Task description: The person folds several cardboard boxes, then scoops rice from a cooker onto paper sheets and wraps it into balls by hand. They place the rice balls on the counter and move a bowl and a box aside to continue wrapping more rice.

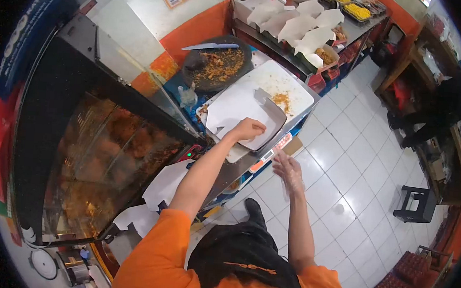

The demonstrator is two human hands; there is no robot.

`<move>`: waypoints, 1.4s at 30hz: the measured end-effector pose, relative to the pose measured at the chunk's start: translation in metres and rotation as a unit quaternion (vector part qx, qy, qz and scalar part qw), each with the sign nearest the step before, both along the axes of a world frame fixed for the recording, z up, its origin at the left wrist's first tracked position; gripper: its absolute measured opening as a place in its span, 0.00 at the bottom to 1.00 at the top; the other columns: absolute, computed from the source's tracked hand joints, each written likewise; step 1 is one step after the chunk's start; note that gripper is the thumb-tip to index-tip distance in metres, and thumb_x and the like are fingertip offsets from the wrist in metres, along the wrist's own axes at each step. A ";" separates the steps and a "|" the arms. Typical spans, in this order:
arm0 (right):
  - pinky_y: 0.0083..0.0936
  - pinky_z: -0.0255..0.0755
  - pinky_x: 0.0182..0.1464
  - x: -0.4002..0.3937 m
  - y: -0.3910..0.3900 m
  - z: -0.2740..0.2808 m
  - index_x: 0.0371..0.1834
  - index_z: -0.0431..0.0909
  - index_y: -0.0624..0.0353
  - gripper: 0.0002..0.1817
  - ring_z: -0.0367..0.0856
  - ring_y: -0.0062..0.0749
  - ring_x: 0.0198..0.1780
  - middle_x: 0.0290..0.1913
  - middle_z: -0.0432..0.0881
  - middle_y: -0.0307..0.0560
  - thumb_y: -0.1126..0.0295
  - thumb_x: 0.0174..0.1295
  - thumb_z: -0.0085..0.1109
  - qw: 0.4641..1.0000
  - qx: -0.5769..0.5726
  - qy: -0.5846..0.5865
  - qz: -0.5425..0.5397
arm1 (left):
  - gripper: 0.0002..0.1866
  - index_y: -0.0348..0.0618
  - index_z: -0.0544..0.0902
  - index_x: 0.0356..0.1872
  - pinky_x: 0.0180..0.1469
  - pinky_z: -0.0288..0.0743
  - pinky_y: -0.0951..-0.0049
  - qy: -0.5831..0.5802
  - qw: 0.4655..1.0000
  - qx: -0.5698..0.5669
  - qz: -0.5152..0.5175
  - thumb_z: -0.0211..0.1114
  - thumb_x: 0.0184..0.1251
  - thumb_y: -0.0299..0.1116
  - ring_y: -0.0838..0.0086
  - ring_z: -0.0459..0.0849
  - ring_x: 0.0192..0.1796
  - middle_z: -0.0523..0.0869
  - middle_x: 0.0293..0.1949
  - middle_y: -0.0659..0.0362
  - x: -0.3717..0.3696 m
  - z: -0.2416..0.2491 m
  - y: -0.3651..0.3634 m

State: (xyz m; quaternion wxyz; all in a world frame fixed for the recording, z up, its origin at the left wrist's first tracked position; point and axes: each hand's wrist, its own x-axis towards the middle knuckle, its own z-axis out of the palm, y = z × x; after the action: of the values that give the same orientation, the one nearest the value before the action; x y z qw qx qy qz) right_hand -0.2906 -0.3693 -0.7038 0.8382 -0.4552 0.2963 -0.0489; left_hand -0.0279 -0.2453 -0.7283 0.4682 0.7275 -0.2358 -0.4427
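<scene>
My left hand is over an unfolded white cardboard box, near its front edge. Its fingers are curled in; anything inside them is hidden. My right hand, in a clear plastic glove, hangs over the floor to the right of the counter, fingers apart and holding nothing. The box rests on a white cutting board with brown crumbs beside it. Behind the box is a dark stone mortar with chopped brown food, and a knife lies across its rim.
A glass display case with food stands close on the left. More open white boxes line the back counter, some with food. White flaps lie by my left arm. A black stool and shelves stand at the right.
</scene>
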 end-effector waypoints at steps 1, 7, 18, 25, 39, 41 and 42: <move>0.27 0.81 0.48 0.017 -0.001 -0.004 0.56 0.78 0.65 0.27 0.84 0.28 0.44 0.47 0.85 0.47 0.50 0.70 0.64 1.000 0.011 -0.002 -0.013 | 0.26 0.37 0.88 0.52 0.52 0.81 0.74 0.005 1.000 0.002 0.012 0.80 0.57 0.43 0.74 0.89 0.47 0.92 0.45 0.53 -0.003 -0.001 -0.001; 0.25 0.83 0.31 0.092 -0.014 -0.034 0.40 0.80 0.64 0.27 0.85 0.28 0.27 0.30 0.84 0.46 0.45 0.68 0.65 0.992 -0.117 0.040 0.007 | 0.29 0.37 0.88 0.53 0.51 0.81 0.72 -0.110 0.992 0.040 -0.042 0.80 0.57 0.48 0.74 0.88 0.46 0.91 0.47 0.52 -0.016 0.010 -0.009; 0.26 0.77 0.30 0.089 -0.008 0.002 0.31 0.81 0.66 0.17 0.82 0.24 0.25 0.23 0.82 0.43 0.60 0.66 0.65 0.985 -0.144 0.062 -0.076 | 0.10 0.38 0.88 0.39 0.35 0.79 0.61 -0.360 0.923 0.067 -0.117 0.66 0.66 0.35 0.64 0.87 0.30 0.86 0.24 0.48 -0.036 0.052 -0.028; 0.29 0.83 0.35 0.092 -0.011 -0.011 0.41 0.78 0.70 0.18 0.89 0.34 0.31 0.32 0.88 0.53 0.61 0.66 0.65 0.992 -0.121 0.042 0.007 | 0.04 0.40 0.84 0.32 0.34 0.80 0.55 -0.515 0.854 -0.014 0.075 0.66 0.59 0.29 0.50 0.87 0.30 0.86 0.25 0.47 -0.096 0.196 0.002; 0.19 0.75 0.31 -0.092 0.032 0.178 0.67 0.74 0.62 0.20 0.80 0.20 0.29 0.31 0.81 0.39 0.67 0.75 0.58 0.919 -0.180 -0.190 0.294 | 0.20 0.34 0.82 0.54 0.61 0.74 0.63 0.024 0.976 -0.215 -0.017 0.68 0.63 0.34 0.61 0.84 0.58 0.86 0.55 0.47 -0.318 0.219 0.262; 0.19 0.75 0.33 -0.081 0.052 0.197 0.68 0.74 0.61 0.21 0.80 0.19 0.31 0.33 0.82 0.38 0.68 0.75 0.58 0.927 -0.116 -0.148 0.323 | 0.26 0.34 0.81 0.57 0.62 0.73 0.61 0.031 0.975 -0.219 -0.034 0.70 0.64 0.44 0.59 0.83 0.59 0.85 0.56 0.45 -0.325 0.233 0.267; 0.19 0.75 0.34 -0.079 0.064 0.206 0.69 0.75 0.60 0.21 0.80 0.19 0.32 0.34 0.82 0.38 0.68 0.75 0.58 0.928 -0.082 -0.122 0.342 | 0.29 0.34 0.81 0.57 0.61 0.73 0.61 0.045 0.970 -0.233 -0.042 0.71 0.64 0.49 0.58 0.83 0.58 0.85 0.56 0.45 -0.320 0.257 0.259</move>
State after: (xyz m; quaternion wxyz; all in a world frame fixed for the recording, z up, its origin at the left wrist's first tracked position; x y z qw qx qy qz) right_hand -0.3695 -0.3052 -0.4978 0.7937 -0.5863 0.0125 0.1615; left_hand -0.3479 0.0133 -0.4717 0.6159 0.5668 -0.3418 -0.4273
